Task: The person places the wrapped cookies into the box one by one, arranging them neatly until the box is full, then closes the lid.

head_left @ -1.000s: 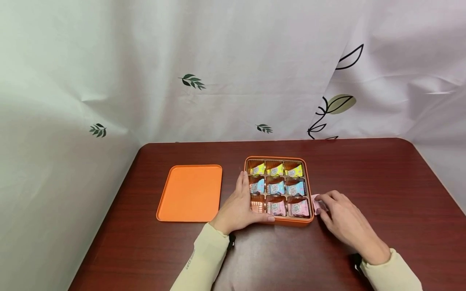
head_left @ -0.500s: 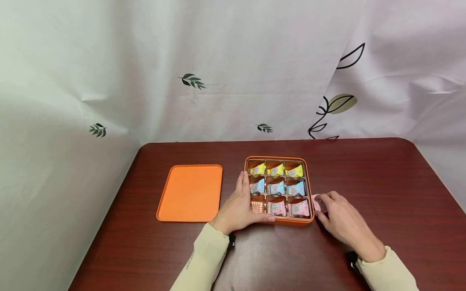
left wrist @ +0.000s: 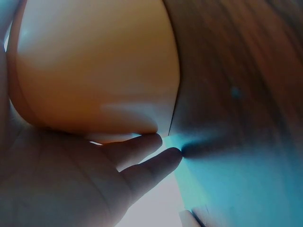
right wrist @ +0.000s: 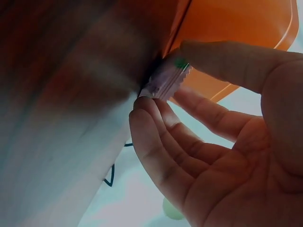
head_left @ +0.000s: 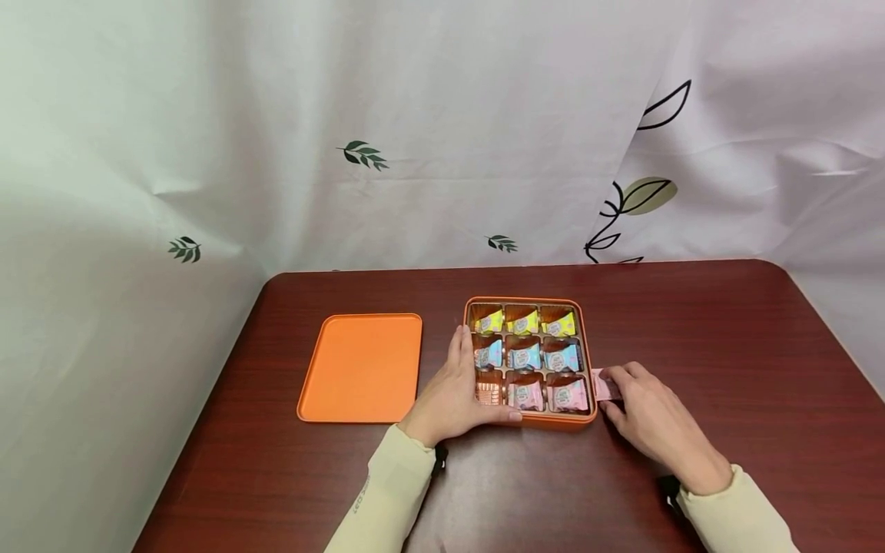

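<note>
An orange box (head_left: 553, 422) with a divided insert stands on the table. Wrapped candies lie in it: yellow ones (head_left: 523, 322) at the back, blue ones (head_left: 524, 357) in the middle row, pink ones (head_left: 525, 395) in front. The front-left compartment shows its ridged bottom. My left hand (head_left: 449, 395) rests against the box's left side, fingers extended, thumb along the front edge. Just outside the box's right wall, my right hand (head_left: 653, 415) pinches a pink wrapped candy (right wrist: 163, 85) between thumb and fingers. In the head view the fingers partly cover this candy (head_left: 603, 385).
A flat orange lid (head_left: 362, 369) lies to the left of the box on the dark red-brown table (head_left: 719, 338). Pale cloth (head_left: 429, 92) with leaf prints hangs behind the table and along its sides.
My right hand has shifted slightly, and the pink candy beside the box has turned a little in its fingers. The left hand, box and lid stay where they were.
</note>
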Demonstrator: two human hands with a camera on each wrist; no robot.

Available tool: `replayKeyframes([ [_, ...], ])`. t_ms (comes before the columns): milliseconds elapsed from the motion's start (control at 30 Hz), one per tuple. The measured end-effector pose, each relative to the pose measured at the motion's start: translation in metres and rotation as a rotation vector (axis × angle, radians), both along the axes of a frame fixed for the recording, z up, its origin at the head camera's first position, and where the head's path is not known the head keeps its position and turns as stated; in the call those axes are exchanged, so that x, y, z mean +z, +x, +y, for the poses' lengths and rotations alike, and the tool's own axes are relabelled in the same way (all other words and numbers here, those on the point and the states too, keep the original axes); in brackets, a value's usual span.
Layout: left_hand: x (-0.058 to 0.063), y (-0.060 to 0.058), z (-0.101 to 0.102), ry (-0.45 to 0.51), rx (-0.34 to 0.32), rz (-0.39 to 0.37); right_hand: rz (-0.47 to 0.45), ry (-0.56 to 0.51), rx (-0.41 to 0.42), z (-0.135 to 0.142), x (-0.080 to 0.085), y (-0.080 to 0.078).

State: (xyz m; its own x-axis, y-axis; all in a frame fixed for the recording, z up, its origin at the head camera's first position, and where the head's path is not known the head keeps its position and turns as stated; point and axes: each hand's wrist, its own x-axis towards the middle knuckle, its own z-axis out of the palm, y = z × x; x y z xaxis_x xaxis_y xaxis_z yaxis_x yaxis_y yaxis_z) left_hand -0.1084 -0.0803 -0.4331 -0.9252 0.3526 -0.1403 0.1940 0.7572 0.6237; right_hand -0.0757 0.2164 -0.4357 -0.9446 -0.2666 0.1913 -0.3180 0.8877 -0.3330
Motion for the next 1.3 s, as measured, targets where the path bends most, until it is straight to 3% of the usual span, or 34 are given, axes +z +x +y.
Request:
replayKeyframes([
  [267,0.001,0.0009,-0.0002,0.003,-0.001,-0.01,0.057,0.013,0.035,0.0019,-0.0022,-0.0012],
  [767,0.002,0.0004,-0.0003,-0.006,0.0,-0.01,-0.01,0.058,0.002,0.0014,0.0002,0.0002],
  [1300,0.0015,-0.0005,0.0008,-0.006,-0.003,-0.001,0.193,-0.041,0.049,0.0094,0.0045,-0.0018],
])
